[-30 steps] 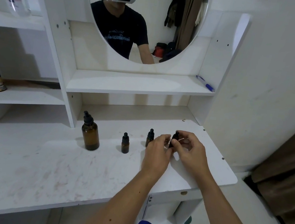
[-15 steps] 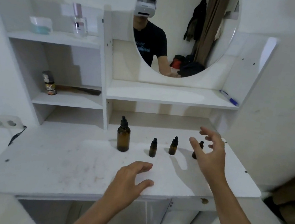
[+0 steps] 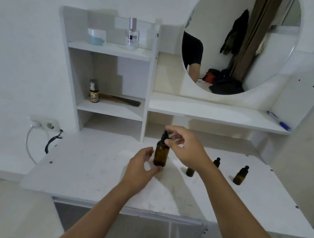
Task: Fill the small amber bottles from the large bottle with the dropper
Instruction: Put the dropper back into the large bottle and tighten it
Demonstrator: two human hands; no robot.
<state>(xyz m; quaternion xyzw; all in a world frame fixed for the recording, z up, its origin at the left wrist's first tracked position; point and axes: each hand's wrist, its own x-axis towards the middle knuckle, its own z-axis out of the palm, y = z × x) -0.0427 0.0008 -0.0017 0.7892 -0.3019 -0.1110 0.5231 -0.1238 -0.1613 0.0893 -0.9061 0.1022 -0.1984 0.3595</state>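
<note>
The large amber glass bottle with its black dropper cap (image 3: pixel 161 154) stood upright near the middle of the white, scuffed vanity surface (image 3: pixel 88 171). The person's right hand (image 3: pixel 186 149) reached over from the right, thumb and forefinger pinched on the black dropper cap at the top. The left hand (image 3: pixel 141 167) curled around the bottle's lower left side, fingers spread and thumb under the base edge; whether it was actually touching the glass, I could not tell.

Small amber bottles with black dropper caps stood to the right on the same surface. One (image 3: pixel 190 171) showed only its lower body below the right wrist. A second (image 3: pixel 216 162) peeked out behind the right forearm, cap and shoulder only. A third (image 3: pixel 241 175) stood clear, farther right, well apart from the hands.

On the white shelf unit (image 3: pixel 109 49) behind: a pale blue-and-white jar (image 3: pixel 96 36) and a clear perfume bottle with a pink cap (image 3: pixel 132 34) on the top shelf; a small brown labelled bottle (image 3: pixel 94 91) and a dark comb (image 3: pixel 128 101) on the middle shelf. A blue pen (image 3: pixel 277 123) lay on the ledge under the round mirror (image 3: pixel 243 40). A white wall socket (image 3: pixel 44 123) sat at the left edge.
</note>
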